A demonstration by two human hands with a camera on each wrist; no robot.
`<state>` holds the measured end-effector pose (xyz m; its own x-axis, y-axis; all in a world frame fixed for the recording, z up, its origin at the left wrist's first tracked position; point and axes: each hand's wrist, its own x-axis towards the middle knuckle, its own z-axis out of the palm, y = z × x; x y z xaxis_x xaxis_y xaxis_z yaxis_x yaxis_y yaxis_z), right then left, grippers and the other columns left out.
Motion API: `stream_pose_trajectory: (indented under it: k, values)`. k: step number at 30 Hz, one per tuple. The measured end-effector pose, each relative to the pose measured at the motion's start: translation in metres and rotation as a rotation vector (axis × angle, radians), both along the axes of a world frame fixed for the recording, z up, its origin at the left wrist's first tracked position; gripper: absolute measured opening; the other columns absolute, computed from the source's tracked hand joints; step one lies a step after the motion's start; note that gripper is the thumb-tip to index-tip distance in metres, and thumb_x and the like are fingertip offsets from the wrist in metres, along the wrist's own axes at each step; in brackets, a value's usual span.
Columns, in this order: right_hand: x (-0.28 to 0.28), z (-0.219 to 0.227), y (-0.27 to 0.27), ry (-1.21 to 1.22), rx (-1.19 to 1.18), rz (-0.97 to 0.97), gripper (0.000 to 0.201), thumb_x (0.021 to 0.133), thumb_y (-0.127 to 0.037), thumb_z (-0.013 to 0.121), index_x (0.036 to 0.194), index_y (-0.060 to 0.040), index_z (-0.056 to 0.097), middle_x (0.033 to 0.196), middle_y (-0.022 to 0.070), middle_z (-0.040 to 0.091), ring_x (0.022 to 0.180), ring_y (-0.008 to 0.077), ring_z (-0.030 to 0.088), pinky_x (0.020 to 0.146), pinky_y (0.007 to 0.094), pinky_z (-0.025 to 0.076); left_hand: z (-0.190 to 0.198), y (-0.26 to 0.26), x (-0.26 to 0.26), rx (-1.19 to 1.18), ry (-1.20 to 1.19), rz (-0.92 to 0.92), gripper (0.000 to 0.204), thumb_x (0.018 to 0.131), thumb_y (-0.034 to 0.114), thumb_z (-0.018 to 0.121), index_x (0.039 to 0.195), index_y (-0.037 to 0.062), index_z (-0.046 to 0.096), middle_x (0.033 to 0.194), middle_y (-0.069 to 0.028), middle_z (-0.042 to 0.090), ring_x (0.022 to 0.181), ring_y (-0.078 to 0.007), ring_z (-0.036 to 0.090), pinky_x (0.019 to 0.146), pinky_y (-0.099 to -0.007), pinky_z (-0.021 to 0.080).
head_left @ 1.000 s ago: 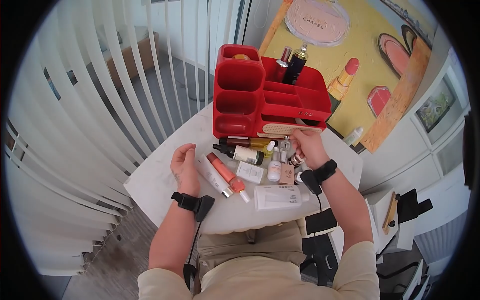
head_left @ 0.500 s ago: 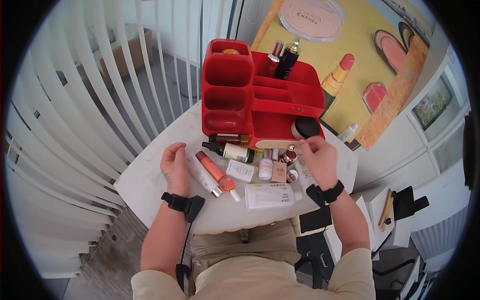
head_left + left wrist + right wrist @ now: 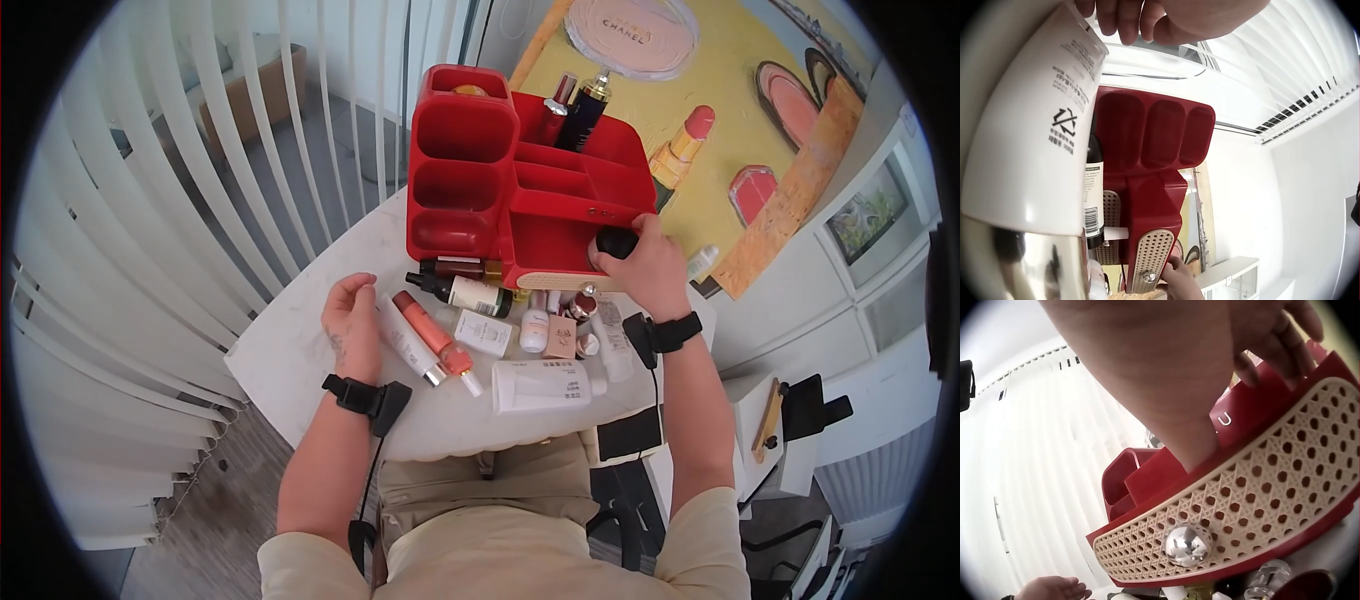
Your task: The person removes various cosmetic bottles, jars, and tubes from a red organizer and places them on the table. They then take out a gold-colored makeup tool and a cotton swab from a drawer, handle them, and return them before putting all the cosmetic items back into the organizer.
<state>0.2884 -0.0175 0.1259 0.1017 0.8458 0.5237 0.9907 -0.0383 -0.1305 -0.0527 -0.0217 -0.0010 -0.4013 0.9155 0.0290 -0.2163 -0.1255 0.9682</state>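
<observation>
The red organizer (image 3: 515, 205) stands on the table with its woven-front drawer (image 3: 560, 281) pulled out. My right hand (image 3: 655, 272) reaches into the drawer's right end, thumb and fingers around a black-lidded jar (image 3: 614, 241). In the right wrist view that hand (image 3: 1260, 356) is over the drawer front (image 3: 1247, 500); the jar is hidden there. My left hand (image 3: 352, 322) rests on the table, fingers loosely curled, holding nothing, beside a white tube (image 3: 408, 340). The left wrist view shows its fingers (image 3: 1124, 19) above a white tube (image 3: 1035, 125).
A coral bottle (image 3: 430, 333), a dark dropper bottle (image 3: 470, 294), a white box (image 3: 483, 333) and a large white bottle (image 3: 541, 386) lie before the organizer among several small items. Behind it leans a painting (image 3: 735, 120); a dark bottle (image 3: 582, 120) stands in the organizer.
The drawer has come open, exposing the jar. My right hand has moved from the drawer front up and over to the jar. The left hand has stayed beside the tube.
</observation>
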Motion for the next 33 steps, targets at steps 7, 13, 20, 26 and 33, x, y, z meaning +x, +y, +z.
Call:
stream_pose_trajectory:
  k: [7,13,20,26,33]
  values:
    - [0.003,0.002,0.003,0.047,-0.09,0.003,0.051,0.067,-0.036,0.078,0.096,-0.0018,0.054,0.088,0.0188,0.067,0.088,0.036,0.063,0.079,0.0419,0.051,-0.005,0.002,-0.003,0.018,0.03,0.021,0.017,0.089,0.006,0.056,0.102,0.0013,0.066,0.1,-0.0054,0.068,0.094,-0.0127,0.061,0.084,-0.0253,0.046]
    - [0.005,0.021,-0.009,0.379,-0.103,0.129,0.051,0.07,-0.027,0.076,0.107,0.0009,0.053,0.094,0.0162,0.062,0.094,0.0287,0.063,0.083,0.0367,0.05,-0.01,0.006,-0.001,0.03,0.067,0.048,0.017,0.088,0.006,0.056,0.101,0.0016,0.066,0.098,-0.0049,0.068,0.091,-0.0125,0.062,0.082,-0.0252,0.047]
    - [-0.082,0.033,-0.056,0.381,0.015,0.548,0.05,0.062,-0.009,0.075,0.107,-0.0041,0.054,0.108,0.0141,0.057,0.101,0.0296,0.058,0.091,0.0375,0.047,-0.015,0.012,-0.012,0.029,-0.051,0.071,0.016,0.09,0.009,0.057,0.102,0.0018,0.065,0.101,-0.0058,0.067,0.097,-0.014,0.061,0.086,-0.0275,0.046]
    - [-0.181,-0.012,-0.074,0.272,-0.181,1.074,0.044,0.061,-0.012,0.076,0.099,-0.0076,0.055,0.106,0.0124,0.053,0.106,0.0347,0.051,0.093,0.044,0.041,0.004,0.013,-0.073,0.167,-0.428,0.236,0.021,0.094,0.012,0.055,0.112,0.0019,0.06,0.107,-0.0078,0.065,0.104,-0.0193,0.061,0.093,-0.0342,0.046]
    - [-0.22,-0.052,-0.055,0.154,-0.31,1.182,0.039,0.062,-0.009,0.073,0.097,-0.0068,0.056,0.103,0.0111,0.053,0.107,0.0317,0.05,0.094,0.0423,0.039,0.015,0.003,-0.084,0.195,-0.514,0.284,0.026,0.095,0.012,0.054,0.118,0.0002,0.056,0.111,-0.0083,0.064,0.105,-0.0198,0.06,0.092,-0.035,0.047]
